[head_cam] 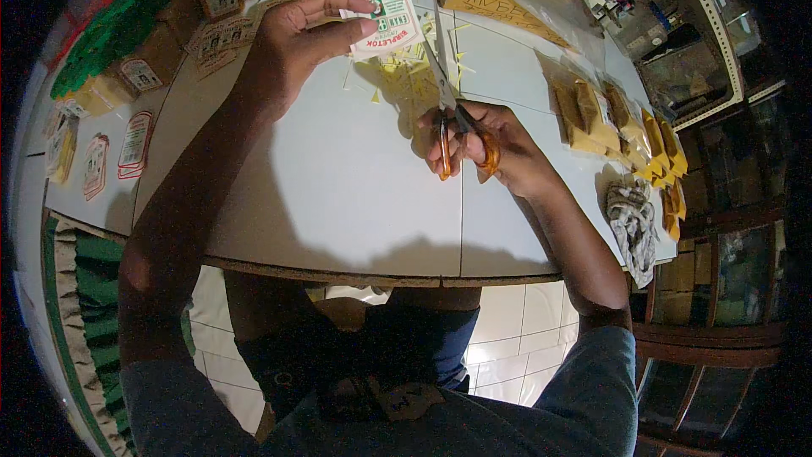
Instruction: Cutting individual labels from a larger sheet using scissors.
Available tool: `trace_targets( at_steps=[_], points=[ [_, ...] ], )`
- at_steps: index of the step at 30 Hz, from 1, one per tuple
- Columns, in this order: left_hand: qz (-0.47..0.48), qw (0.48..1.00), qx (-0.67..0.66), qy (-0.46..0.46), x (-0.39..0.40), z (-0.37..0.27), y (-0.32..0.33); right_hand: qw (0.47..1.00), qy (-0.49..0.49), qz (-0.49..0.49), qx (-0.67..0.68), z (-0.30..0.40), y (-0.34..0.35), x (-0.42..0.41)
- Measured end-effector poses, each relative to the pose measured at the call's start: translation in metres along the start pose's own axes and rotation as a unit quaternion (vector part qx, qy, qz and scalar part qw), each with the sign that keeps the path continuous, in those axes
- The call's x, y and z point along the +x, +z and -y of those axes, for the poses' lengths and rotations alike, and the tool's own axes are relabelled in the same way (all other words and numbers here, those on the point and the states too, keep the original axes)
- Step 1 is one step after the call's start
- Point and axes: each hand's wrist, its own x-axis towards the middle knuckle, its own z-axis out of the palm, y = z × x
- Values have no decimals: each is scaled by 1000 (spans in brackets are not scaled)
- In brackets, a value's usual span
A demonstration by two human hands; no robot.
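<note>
My left hand [317,28] pinches a white printed paper label [396,25] with red and green print, held above the far part of the white tiled table [355,184]. In my right hand [485,139] are scissors [446,92] with amber-brown handles, fingers through the loops. Their blades are parted and point away from me, just right of the label's edge without clearly touching it. Yellow and pale paper offcuts [415,70] lie scattered beneath the label and the blades.
Green-topped packages [139,73] line the far left, near stacks of cut labels [134,143]. A cardboard box [501,6] stands at the back. Filled brown packets [593,117] lie at right, with a crumpled cloth [631,222] by the near right edge.
</note>
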Motion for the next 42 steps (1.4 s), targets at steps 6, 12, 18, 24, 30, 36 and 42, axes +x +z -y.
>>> trace_targets(
  at_steps=[6, 12, 18, 24, 30, 36, 42],
  points=[
    [61, 996, 60, 21, 0, 3, 2, 999, 7, 20, 44, 1, 3, 0],
    [75, 994, 70, 37, 2, 3, 2, 1000, 2, -3, 21, 3, 4, -1],
    [98, 994, 50, 20, -1, 1, 3, 1000, -2, -7, 10, 3, 5, -1],
    [78, 996, 33, 43, 0, 3, 5, 999, 20, -44, -24, 5, 9, -1],
    [82, 996, 24, 32, 1, 3, 4, 999, 3, -36, -17, 1, 8, 0],
    [79, 996, 20, 26, 0, 4, 4, 1000, -1, -19, -2, 2, 6, -1],
    [71, 997, 20, 33, -1, 3, 6, 1000, 5, -28, -1, 4, 7, -1]
  ],
)
